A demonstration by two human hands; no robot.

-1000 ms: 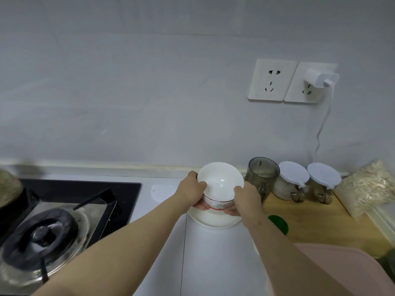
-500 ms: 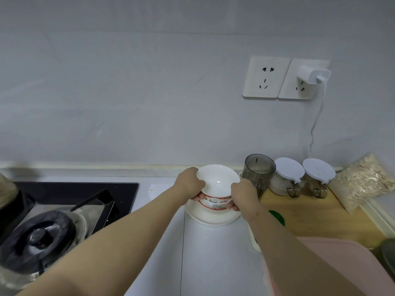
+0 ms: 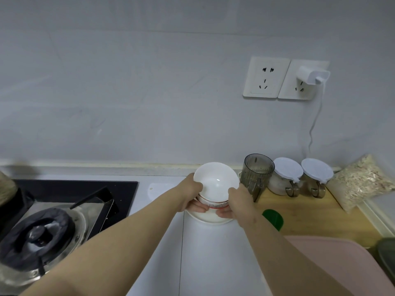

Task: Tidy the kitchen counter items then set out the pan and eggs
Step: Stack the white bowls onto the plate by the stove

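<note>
Glossy white bowl (image 3: 215, 180), probably ceramic; matt wooden board (image 3: 310, 212); smoky plastic cup (image 3: 257, 174).

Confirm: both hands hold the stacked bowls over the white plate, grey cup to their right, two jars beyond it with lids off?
Not quite: the two jars have their white lids on, as the head view shows. The rest holds: left hand and right hand hold the stacked bowls over the white plate, grey cup to their right.

white bowl (image 3: 215, 182) over red-banded bowl (image 3: 215, 204), smoky grey cup (image 3: 256, 174), green disc (image 3: 273, 218), pink board (image 3: 342, 263)
</note>
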